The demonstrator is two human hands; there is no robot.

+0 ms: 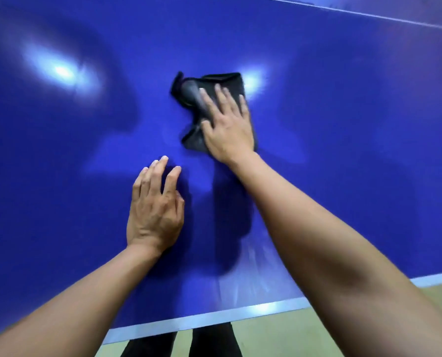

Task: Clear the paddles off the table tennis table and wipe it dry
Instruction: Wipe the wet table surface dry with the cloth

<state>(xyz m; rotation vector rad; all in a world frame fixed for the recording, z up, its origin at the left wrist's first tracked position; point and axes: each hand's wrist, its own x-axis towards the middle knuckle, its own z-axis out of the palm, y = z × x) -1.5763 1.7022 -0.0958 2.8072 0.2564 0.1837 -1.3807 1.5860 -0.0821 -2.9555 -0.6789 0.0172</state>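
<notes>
Nearest the camera, dark trouser legs (211, 341) stand on a pale wooden floor (436, 297), right up against the near edge of the blue worktop (343, 140). A white border line (189, 319) runs along that edge. Faint pale streaks show on the blue surface just inside the edge, between the two forearms.

A little further in, the left hand (155, 207) lies palm down on the bare worktop, its fingers straight and slightly spread, holding nothing. Whether it bears weight cannot be told.

Beyond it and to the right, the right hand (229, 124) presses flat on a crumpled black cloth (189, 92), fingers spread over it and not curled round it. The cloth sits near the middle of the worktop, well apart from the left hand, and sticks out past the fingertips and the thumb.

Two bright light reflections (63, 70) glare on the surface further back. At the far end a thin white line (369, 12) crosses the worktop.
</notes>
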